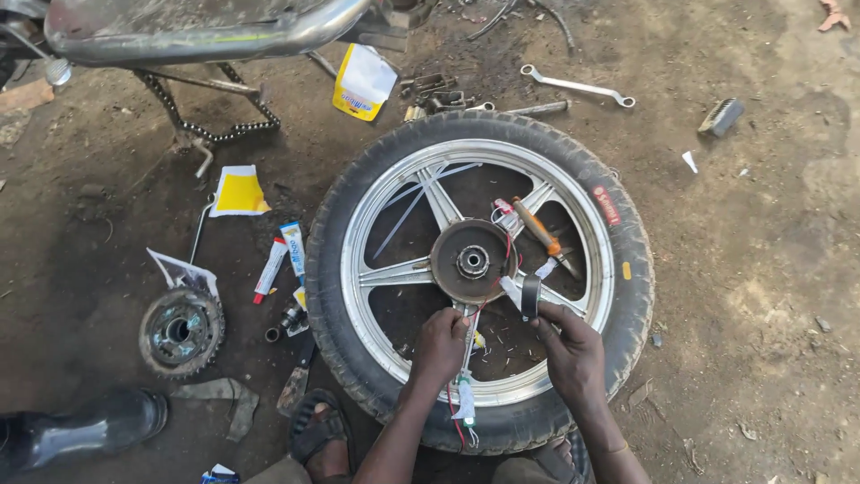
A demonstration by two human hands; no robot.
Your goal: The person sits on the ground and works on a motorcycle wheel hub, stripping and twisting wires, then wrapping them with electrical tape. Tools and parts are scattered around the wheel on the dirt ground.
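Nearest the camera, two sandalled feet [327, 439] are bracing against the tyre [358, 358] of a motorcycle wheel [479, 269] that is lying flat on the dirt ground [761, 269].

Item 1, left hand [439, 345]: fingers are closing around a thin bundle of red wires [455, 412] with a small white connector [466, 403], pinning it against the near alloy spoke.

Item 2, right hand [569, 345]: thumb and forefinger are pinching a roll of black tape [530, 296], its free end running toward a white strip [511, 289] beside the hub [472, 262]. Judged from this, the wrap is going best if the tape is being kept taut and overlapped while the left hand is holding the wires still; slack would be letting the binding loosen.

Item 3, on the far spokes: an orange-handled screwdriver [537, 229] is resting across the rim opening, well clear of both hands.

Item 4, left of the wheel: a sprocket carrier [181, 332], small tubes [282, 260] and a yellow-and-white wrapper [237, 190] are lying on the dirt.

Item 5, farthest: a drive chain [215, 108] is hanging below a chrome exhaust pipe [206, 36], a yellow packet [363, 82] is lying just beyond the tyre, and a ring spanner [578, 86] and a brush [721, 116] are sitting well apart to the right.
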